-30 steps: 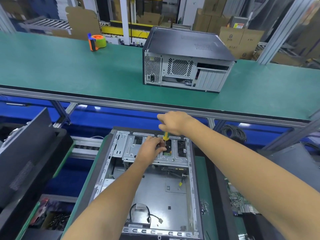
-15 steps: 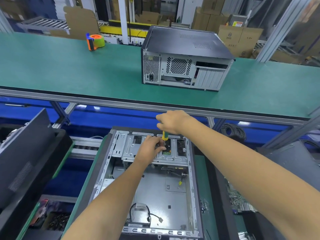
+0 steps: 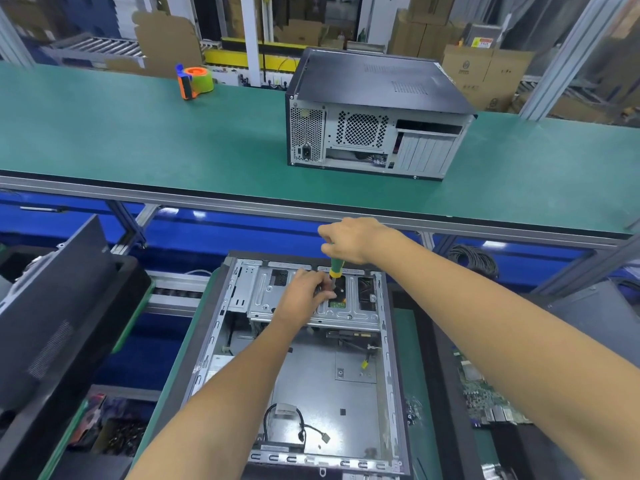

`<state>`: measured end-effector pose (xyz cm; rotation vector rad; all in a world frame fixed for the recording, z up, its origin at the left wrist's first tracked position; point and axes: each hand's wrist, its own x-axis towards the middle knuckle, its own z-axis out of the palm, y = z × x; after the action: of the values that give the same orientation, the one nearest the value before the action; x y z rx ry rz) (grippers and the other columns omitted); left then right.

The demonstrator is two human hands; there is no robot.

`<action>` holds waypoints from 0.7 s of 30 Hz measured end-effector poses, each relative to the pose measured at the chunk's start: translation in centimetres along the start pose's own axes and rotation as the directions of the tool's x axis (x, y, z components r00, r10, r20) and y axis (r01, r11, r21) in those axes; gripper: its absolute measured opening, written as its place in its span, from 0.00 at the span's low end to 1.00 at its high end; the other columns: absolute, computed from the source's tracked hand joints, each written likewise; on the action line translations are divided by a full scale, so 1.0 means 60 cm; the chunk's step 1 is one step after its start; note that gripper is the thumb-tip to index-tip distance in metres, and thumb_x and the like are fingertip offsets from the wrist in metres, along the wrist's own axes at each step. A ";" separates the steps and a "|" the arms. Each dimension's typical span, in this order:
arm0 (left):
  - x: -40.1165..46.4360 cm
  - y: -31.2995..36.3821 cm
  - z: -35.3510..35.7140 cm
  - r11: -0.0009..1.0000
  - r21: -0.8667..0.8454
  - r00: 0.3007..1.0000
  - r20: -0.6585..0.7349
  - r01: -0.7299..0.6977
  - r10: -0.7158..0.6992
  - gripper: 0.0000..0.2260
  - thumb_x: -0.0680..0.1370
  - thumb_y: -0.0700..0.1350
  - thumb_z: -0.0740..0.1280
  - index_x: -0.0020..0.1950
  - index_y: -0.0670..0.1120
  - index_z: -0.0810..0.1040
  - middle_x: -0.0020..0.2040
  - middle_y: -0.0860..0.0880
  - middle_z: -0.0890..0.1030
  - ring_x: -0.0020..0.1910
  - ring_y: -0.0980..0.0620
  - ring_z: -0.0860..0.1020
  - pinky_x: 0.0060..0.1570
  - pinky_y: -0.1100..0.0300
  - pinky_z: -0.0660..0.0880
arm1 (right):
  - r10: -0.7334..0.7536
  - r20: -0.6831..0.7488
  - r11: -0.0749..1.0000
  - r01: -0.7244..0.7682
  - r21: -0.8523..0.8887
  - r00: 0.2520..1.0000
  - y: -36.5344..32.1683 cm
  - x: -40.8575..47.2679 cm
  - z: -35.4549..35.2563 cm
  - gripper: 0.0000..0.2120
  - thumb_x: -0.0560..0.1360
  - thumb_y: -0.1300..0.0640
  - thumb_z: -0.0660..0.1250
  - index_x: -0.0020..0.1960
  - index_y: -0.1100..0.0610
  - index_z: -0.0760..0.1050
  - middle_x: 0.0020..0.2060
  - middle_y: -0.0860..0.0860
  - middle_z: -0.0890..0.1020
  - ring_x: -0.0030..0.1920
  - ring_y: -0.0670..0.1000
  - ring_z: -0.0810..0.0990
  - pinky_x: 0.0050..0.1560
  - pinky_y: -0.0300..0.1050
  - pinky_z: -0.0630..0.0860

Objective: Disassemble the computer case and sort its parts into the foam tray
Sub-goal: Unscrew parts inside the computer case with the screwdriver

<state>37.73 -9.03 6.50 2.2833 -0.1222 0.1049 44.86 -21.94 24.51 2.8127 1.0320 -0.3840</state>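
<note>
From the head camera, the open grey metal computer case lies flat on the near green workbench. The right hand curls its fingers round the green-and-yellow-handled screwdriver, held upright over the silver drive cage. The left hand rests on that cage, fingertips pinching near the shaft. A second closed black computer case sits on the far green conveyor belt.

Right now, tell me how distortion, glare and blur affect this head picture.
Head view: wide-angle bending bows the green bench edge and tilts the posts; glare spots sit on the blue panel below it; both forearms at the lower border look oversized and soft; the background cartons are blurred; the open case and screwdriver stay fairly sharp.
</note>
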 end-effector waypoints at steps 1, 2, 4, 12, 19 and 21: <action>0.000 0.000 0.000 1.000 0.003 1.000 -0.003 -0.004 0.005 0.07 0.78 0.47 0.74 0.52 0.45 0.81 0.50 0.53 0.83 0.53 0.49 0.71 0.54 0.51 0.73 | -0.019 0.021 1.000 0.018 0.020 1.000 -0.001 0.000 -0.001 0.09 0.82 0.48 0.58 0.46 0.51 0.66 0.37 0.48 0.73 0.40 0.54 0.72 0.36 0.49 0.62; 0.001 0.000 0.000 1.000 0.004 1.000 -0.006 -0.009 0.009 0.08 0.78 0.47 0.74 0.52 0.45 0.82 0.50 0.53 0.83 0.53 0.49 0.71 0.54 0.51 0.73 | -0.044 0.044 0.998 0.041 0.055 0.998 -0.001 0.000 -0.002 0.07 0.80 0.51 0.60 0.45 0.51 0.68 0.38 0.47 0.74 0.40 0.52 0.71 0.36 0.48 0.63; 0.000 0.000 0.000 1.000 -0.002 1.000 -0.010 -0.014 0.014 0.08 0.78 0.47 0.74 0.52 0.44 0.82 0.49 0.52 0.83 0.52 0.49 0.71 0.53 0.51 0.73 | -0.101 0.082 0.977 0.084 0.194 0.992 -0.001 -0.002 -0.004 0.03 0.75 0.60 0.63 0.47 0.53 0.73 0.42 0.48 0.75 0.38 0.48 0.71 0.37 0.48 0.66; 0.001 -0.001 0.001 1.000 -0.001 1.000 -0.010 0.019 -0.019 0.06 0.78 0.47 0.74 0.51 0.47 0.82 0.46 0.54 0.81 0.50 0.55 0.69 0.49 0.57 0.72 | -0.036 0.026 0.999 0.036 -0.010 0.999 -0.019 -0.003 -0.001 0.12 0.82 0.45 0.55 0.48 0.52 0.67 0.38 0.49 0.71 0.42 0.55 0.71 0.36 0.49 0.61; 0.000 0.001 -0.001 1.000 -0.001 1.000 -0.005 0.005 -0.005 0.07 0.78 0.46 0.74 0.53 0.46 0.83 0.47 0.56 0.82 0.51 0.52 0.71 0.50 0.57 0.71 | -0.141 0.098 0.981 0.126 0.145 0.985 -0.029 -0.002 -0.012 0.09 0.73 0.61 0.63 0.45 0.48 0.79 0.44 0.44 0.79 0.43 0.48 0.75 0.35 0.44 0.64; 0.000 0.002 -0.001 1.000 -0.001 1.000 -0.006 -0.002 0.002 0.07 0.78 0.46 0.74 0.53 0.45 0.83 0.46 0.60 0.80 0.52 0.52 0.71 0.50 0.58 0.71 | -0.108 0.089 0.986 0.095 0.138 0.990 -0.027 -0.002 -0.009 0.07 0.75 0.56 0.65 0.49 0.48 0.79 0.40 0.42 0.76 0.43 0.47 0.75 0.35 0.44 0.63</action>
<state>37.70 -9.06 6.61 2.2823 -0.1209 0.1123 43.80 -20.70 25.00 2.8306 1.1732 -0.6160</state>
